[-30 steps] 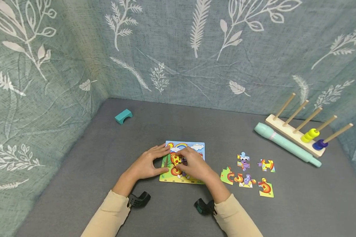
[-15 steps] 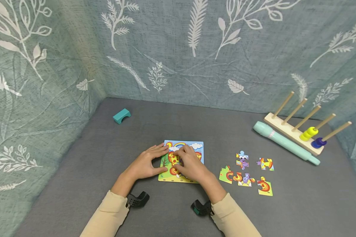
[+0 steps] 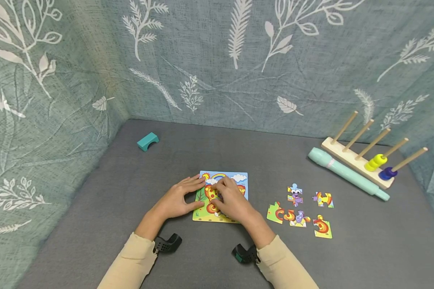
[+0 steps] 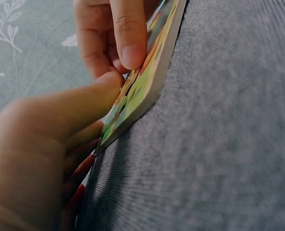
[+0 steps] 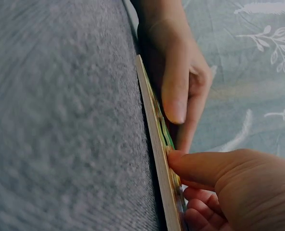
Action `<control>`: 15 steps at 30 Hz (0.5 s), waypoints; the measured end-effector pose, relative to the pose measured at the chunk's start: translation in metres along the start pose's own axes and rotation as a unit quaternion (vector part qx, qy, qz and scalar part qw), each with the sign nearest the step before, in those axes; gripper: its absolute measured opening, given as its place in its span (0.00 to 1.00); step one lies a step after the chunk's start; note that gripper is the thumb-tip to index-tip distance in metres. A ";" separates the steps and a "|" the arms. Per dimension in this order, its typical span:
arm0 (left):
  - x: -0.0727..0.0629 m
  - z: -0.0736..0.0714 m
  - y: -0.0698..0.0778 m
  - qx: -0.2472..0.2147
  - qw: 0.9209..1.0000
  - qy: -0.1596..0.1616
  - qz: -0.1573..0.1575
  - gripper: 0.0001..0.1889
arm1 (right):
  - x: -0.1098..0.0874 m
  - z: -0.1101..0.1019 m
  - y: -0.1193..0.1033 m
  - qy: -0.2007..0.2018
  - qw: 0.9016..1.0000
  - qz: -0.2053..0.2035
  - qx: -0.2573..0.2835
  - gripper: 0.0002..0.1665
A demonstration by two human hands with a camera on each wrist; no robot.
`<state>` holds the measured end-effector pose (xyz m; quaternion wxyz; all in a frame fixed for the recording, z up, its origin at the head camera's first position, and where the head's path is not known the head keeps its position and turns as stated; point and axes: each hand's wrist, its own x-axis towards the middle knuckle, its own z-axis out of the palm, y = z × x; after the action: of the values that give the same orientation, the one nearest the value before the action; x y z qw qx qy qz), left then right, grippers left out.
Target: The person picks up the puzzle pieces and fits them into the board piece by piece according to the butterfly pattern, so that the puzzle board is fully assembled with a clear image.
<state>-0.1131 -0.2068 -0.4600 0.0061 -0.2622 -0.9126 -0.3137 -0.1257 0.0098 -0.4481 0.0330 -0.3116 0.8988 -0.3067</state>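
A wooden jigsaw puzzle board (image 3: 240, 178) with a bright cartoon picture lies flat on the grey cloth. My left hand (image 3: 178, 200) rests at its left side, fingers straight and thumb spread, the tips on the picture. From the right, my right hand (image 3: 236, 203) reaches over the middle of the board, its thumb and curled fingers pinching at a yellow puzzle piece with red dots (image 3: 210, 193). Part of that piece is hidden under the fingers. In the right wrist view the right thumb (image 5: 200, 166) sits right at the board's face (image 5: 154, 130).
Several loose puzzle pieces (image 3: 298, 219) lie right of the board. Farther right are a mint-green tube-shaped thing (image 3: 349, 173) and a wooden peg stand (image 3: 347, 153) with yellow and dark blue rings. A teal arch block (image 3: 148, 141) is at the back left. Patterned curtain (image 3: 217, 80) hangs behind.
The right hand has shifted slightly over the dotted piece, its fingers staying at the board. The left hand keeps its place. The whole head view has shifted slightly.
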 end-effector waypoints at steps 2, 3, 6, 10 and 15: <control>0.001 0.000 0.000 -0.002 1.000 0.007 -0.003 0.28 | 0.000 0.001 0.000 0.004 1.000 -0.007 -0.007 0.20; 0.001 0.001 0.001 -0.002 1.000 0.011 -0.002 0.27 | 0.000 0.001 0.000 0.006 1.000 -0.009 -0.009 0.20; 0.002 0.001 0.001 0.001 1.000 0.022 0.003 0.23 | 0.000 0.001 0.000 0.010 1.000 -0.013 -0.010 0.21; 0.003 0.001 0.003 0.002 1.000 0.026 0.007 0.22 | -0.001 0.001 0.000 0.011 1.000 -0.014 -0.009 0.21; 0.003 0.000 0.006 0.008 1.000 0.019 -0.003 0.21 | -0.001 0.002 0.000 0.013 1.000 -0.022 -0.016 0.20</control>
<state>-0.1133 -0.2012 -0.4566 0.0248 -0.2534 -0.9156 -0.3111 -0.1246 0.0096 -0.4495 0.0094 -0.3278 0.8967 -0.2972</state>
